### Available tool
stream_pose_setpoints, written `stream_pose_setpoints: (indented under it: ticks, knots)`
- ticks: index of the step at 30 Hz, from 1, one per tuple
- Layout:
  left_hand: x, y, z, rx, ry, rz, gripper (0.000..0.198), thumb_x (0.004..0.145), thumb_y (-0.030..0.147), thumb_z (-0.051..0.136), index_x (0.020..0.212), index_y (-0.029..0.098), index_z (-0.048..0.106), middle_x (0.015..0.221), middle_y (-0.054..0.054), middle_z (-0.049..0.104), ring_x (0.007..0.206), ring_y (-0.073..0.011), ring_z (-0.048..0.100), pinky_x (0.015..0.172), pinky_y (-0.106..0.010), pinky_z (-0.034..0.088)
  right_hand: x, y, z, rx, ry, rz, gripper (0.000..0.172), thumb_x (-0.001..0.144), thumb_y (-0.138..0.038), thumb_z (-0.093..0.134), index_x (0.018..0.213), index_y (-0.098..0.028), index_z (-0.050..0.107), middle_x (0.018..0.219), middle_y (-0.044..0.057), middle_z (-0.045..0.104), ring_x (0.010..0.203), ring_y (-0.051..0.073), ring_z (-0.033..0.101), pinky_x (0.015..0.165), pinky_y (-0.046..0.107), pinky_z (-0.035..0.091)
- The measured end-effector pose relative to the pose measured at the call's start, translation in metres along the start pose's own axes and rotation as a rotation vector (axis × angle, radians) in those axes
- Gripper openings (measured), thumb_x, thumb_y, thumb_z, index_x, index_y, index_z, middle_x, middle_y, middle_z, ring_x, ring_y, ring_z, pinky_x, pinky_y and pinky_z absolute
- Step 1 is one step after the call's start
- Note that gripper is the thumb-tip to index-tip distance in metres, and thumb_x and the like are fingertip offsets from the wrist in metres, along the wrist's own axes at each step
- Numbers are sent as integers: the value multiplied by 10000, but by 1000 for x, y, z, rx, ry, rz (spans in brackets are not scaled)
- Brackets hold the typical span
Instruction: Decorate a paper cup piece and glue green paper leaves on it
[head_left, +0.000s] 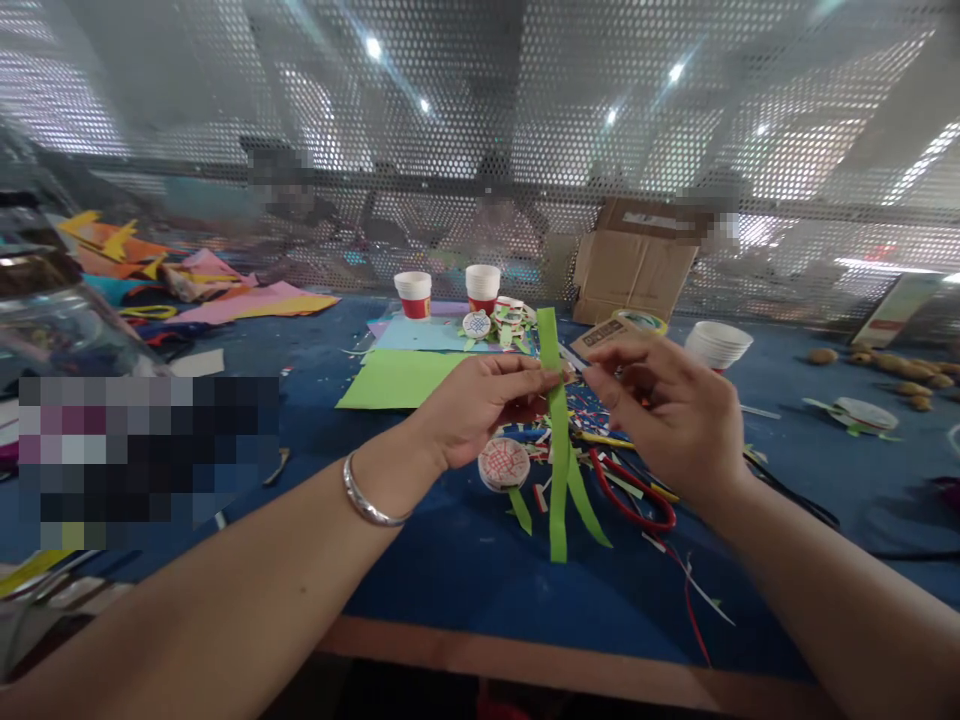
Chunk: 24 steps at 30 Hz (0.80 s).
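Note:
My left hand, with a silver bangle on its wrist, pinches a long green paper strip that hangs upright over the table. Close to the strip's right side is my right hand, its thumb and fingers curled near each other; whether they hold something small is hard to make out. Beneath the hands lie a second green strip and a round paper disc with red lines and a green tab. Red-handled scissors rest among paper scraps below my right hand.
Green paper sheets lie left of centre. Behind them stand paper cups and small paper turtles. A cardboard box leans at the back, with stacked white bowls nearby. Coloured paper is piled left.

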<state>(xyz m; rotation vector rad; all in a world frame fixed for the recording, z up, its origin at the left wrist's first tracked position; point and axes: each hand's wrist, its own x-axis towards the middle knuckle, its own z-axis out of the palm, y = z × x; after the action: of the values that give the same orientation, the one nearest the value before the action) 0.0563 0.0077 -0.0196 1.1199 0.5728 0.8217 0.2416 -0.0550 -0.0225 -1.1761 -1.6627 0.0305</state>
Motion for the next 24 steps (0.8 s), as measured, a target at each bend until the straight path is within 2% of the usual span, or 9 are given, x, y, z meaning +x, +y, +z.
stream_pose_setpoints:
  ticks: [2,4,8,11,14,17,19,22,24]
  knots:
    - [2,2,-2,-10,27,1,150,745,229,845,763,116,748,713,5,659,607,-54,548,613,-212,422,-3,-1,0,-89,-73,-197,110,941,-232,675,1046,-260,693,905,26,706,635,131,592,582,292,493]
    - [3,3,-4,-23,49,5,136,757,216,827,760,112,740,678,12,637,594,-53,542,595,-203,414,-4,-1,1,-105,-158,-331,189,948,-171,651,1105,-271,686,989,38,715,721,141,635,631,291,517]
    - [6,4,-6,-44,78,15,127,773,210,807,786,105,737,635,28,591,576,-51,524,557,-187,402,-5,3,4,-159,-267,-425,281,968,-131,609,1207,-268,666,1115,66,698,936,166,686,716,286,545]
    - [7,3,-8,-75,89,4,113,794,201,789,820,104,739,658,22,604,586,-52,540,557,-180,417,-6,4,6,-174,-282,-441,292,982,-143,590,1244,-254,654,1127,75,697,989,179,684,749,297,551]
    - [7,5,-9,-109,114,9,85,815,196,769,830,117,744,653,24,608,585,-52,550,558,-174,428,-8,1,8,-90,-269,-329,265,994,-173,576,1231,-258,658,1082,61,706,886,162,676,721,292,547]
    - [6,6,-10,-122,130,60,75,826,202,760,855,132,758,672,23,625,594,-54,563,557,-176,440,-10,-2,10,59,-254,-52,198,983,-303,626,1171,-250,660,1059,49,713,699,125,623,594,264,517]
    - [5,7,-9,-122,131,105,90,815,210,776,865,137,765,697,20,645,612,-54,583,564,-173,450,-10,-3,13,180,-275,135,232,940,-382,688,1125,-244,656,1061,44,714,669,119,608,542,248,487]
    - [3,7,-7,-100,123,145,118,792,228,798,870,143,771,743,12,682,634,-53,605,586,-169,462,-8,-3,17,360,-373,308,255,875,-429,756,1007,-233,661,876,6,673,641,120,568,510,235,440]
    - [3,7,-6,-64,120,171,137,781,250,808,864,147,775,761,5,699,637,-57,606,583,-173,458,-6,-3,18,445,-441,372,276,846,-465,773,876,-219,652,722,-28,572,584,111,497,478,230,401]
